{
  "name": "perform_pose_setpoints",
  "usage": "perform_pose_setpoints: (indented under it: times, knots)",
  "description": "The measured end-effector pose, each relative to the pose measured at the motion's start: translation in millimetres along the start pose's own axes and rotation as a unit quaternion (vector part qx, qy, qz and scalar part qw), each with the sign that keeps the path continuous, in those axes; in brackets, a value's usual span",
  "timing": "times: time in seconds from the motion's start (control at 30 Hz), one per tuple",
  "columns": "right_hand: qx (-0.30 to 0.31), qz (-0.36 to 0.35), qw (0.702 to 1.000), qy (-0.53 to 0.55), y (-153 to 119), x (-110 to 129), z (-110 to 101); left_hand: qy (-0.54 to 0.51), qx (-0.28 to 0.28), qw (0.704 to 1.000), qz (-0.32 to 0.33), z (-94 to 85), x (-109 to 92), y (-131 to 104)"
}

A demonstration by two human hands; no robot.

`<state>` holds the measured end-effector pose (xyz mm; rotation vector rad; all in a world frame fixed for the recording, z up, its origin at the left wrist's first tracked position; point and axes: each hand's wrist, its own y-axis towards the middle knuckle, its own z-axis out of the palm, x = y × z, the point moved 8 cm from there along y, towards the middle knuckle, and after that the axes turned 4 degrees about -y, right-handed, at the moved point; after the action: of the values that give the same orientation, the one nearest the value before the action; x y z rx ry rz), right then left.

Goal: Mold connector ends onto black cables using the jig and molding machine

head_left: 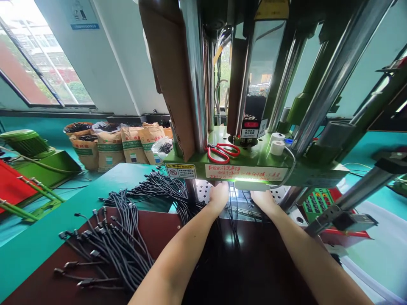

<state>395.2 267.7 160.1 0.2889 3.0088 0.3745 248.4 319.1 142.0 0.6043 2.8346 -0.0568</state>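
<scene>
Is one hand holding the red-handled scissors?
No, the red-handled scissors lie on the green metal ledge, above the left hand and right hand.

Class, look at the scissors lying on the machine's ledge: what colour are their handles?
The scissors' handles are red, shown best in the head view.

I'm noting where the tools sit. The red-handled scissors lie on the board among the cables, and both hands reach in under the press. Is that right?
Not quite: the head view shows the scissors on the green press, not on the board. The left hand and right hand do reach in under it.
</scene>
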Motion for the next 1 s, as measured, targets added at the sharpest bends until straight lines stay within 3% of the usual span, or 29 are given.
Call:
perform_pose_setpoints:
  times: [0.23, 0.53, 0.83, 1.0]
  knots:
    - [0.001, -0.044, 0.999, -0.011, -9.9, 20.1, -10.3, 0.01, -0.055, 0.998, 0.042, -18.0, -25.4, -20.1]
    - [-0.005, -0.041, 0.999, -0.026, -0.2, 32.4, -0.9, 0.006, -0.039, 0.998, 0.057, -0.5, -27.1, -9.2]
    - [-0.03, -0.065, 0.997, -0.012, -2.2, 35.6, -20.0, -0.009, -0.087, 0.995, 0.044, -20.9, -39.4, -18.7]
    - [-0.05, -0.101, 0.994, 0.008, -2.6, 48.0, -16.8, -0.019, -0.071, 0.994, 0.077, -13.0, -53.8, -23.6]
